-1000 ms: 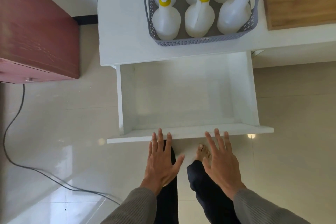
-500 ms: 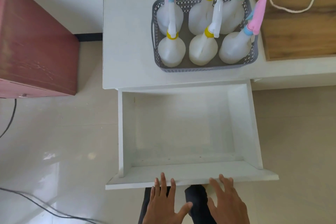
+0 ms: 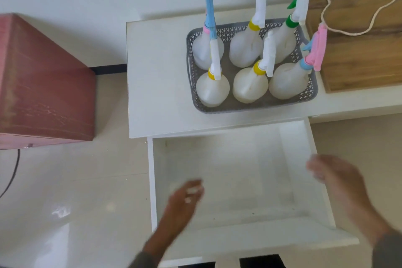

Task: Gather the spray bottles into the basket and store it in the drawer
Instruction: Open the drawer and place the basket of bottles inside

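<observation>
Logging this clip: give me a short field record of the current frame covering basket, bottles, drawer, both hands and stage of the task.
basket: grey basket on the white table, right of centre
bottles: six spray bottles upright inside the basket, two rows of three
drawer: white drawer pulled open, nothing inside
left hand: left hand raised over the drawer, blurred, holding nothing
right hand: right hand raised over the drawer's right side, blurred, holding nothing
stage: bottles gathered; basket not yet in drawer

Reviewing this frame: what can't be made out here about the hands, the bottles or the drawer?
- Left hand and right hand: motion-blurred in the head view; finger pose unreadable.
- Spray bottles in the basket: fill levels unreadable through cloudy plastic.
- Drawer: front face cut off by the bottom edge.
</observation>
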Available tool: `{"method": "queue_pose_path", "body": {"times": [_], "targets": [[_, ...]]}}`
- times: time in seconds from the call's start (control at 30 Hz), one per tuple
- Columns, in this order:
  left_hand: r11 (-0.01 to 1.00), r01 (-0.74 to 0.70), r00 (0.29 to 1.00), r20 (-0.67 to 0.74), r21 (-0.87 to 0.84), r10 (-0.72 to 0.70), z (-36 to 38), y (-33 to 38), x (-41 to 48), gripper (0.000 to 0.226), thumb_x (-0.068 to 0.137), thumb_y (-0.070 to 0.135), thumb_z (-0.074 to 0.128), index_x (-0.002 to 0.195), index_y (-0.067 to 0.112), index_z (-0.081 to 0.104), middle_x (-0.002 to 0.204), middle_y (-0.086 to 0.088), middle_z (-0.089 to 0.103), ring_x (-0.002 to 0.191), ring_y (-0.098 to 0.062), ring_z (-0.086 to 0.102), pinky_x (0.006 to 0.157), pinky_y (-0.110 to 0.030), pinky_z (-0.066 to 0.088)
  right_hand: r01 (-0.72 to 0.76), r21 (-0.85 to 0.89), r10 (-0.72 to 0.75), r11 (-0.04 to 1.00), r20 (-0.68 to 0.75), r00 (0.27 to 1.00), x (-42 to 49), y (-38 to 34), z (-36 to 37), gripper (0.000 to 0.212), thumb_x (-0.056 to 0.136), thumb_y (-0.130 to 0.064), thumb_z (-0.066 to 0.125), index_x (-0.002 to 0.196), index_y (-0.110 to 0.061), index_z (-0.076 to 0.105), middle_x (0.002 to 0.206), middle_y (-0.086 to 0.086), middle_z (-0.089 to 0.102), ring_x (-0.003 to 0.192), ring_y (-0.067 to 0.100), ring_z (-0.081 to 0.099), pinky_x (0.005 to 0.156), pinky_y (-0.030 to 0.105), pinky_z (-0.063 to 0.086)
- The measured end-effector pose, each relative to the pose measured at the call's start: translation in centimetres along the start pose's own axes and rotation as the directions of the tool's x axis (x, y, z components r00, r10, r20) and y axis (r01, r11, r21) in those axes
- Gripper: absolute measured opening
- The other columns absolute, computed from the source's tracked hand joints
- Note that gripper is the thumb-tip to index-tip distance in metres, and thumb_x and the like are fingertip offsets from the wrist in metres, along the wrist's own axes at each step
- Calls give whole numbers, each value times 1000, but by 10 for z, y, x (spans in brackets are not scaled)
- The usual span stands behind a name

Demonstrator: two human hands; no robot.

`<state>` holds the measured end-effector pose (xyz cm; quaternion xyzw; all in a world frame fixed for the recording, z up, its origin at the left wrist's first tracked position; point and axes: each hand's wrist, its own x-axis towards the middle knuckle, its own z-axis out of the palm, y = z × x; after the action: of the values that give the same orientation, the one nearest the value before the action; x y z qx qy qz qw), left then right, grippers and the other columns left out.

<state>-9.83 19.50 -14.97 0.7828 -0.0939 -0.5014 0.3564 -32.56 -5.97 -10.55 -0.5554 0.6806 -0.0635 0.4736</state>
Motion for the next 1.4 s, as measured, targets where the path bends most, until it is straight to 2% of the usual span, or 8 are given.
{"method": "queue_pose_path", "body": {"times": [0.1,0.27,0.4,0.6,0.8,0.9,1.1,1.4], "targets": [[980,-131,966,-240,-148,93,-36,69,51,14,99,15,56,105,23,65,104,-3,68,97,-22,64,85,-36,51,124,190,-103,974,-114,988,61,-80,-21,10,77,-32,74,80,-23,75,78,-3,77,76,14,68,82,30,58],[914,-276,886,-447,-296,123,-70,171,121,16,100,20,53,113,20,62,99,2,61,98,-16,56,86,-33,51,138,275,-102,952,-141,985,147,-176,-24,6,89,-31,68,90,-25,68,89,-8,65,86,5,63,90,26,56],[893,-232,907,-418,-385,56,-70,208,154,16,100,23,51,110,16,61,106,-3,59,96,-20,58,83,-29,52,71,222,-87,972,63,994,177,-200,-9,22,93,-30,66,111,-18,68,96,-3,63,85,9,59,101,30,49],[922,-162,935,-353,-351,30,-56,222,171,26,103,27,43,94,15,64,95,-2,69,80,-16,67,67,-24,57,58,145,-78,988,131,988,192,-205,8,35,95,-23,64,128,-13,63,118,3,66,105,15,62,91,29,55],[903,-173,919,-395,-393,4,-52,225,179,24,103,19,46,89,7,63,90,-11,69,73,-22,66,68,-27,60,77,137,-94,988,126,988,195,-205,11,28,97,-16,60,122,-6,64,112,12,70,94,20,66,96,33,56],[897,-157,929,-369,-412,-7,-53,229,179,23,103,19,47,97,3,63,89,-12,69,71,-21,66,71,-28,60,73,131,-93,989,150,984,194,-205,9,9,96,-13,61,102,-10,66,113,16,71,95,22,71,96,35,57],[878,-108,950,-309,-466,-48,-50,235,179,22,103,17,49,92,6,65,84,-7,67,62,-13,65,55,-21,55,45,175,-85,984,229,970,194,-211,13,17,99,-14,58,82,-19,59,78,3,59,67,13,62,68,25,54],[921,-43,949,-304,-387,-83,-47,245,183,24,99,4,48,115,2,65,87,-7,70,69,-15,68,62,-24,59,-26,233,-33,972,243,970,196,-217,16,21,103,-16,51,83,-18,54,78,4,54,64,15,56,59,25,48]]}}
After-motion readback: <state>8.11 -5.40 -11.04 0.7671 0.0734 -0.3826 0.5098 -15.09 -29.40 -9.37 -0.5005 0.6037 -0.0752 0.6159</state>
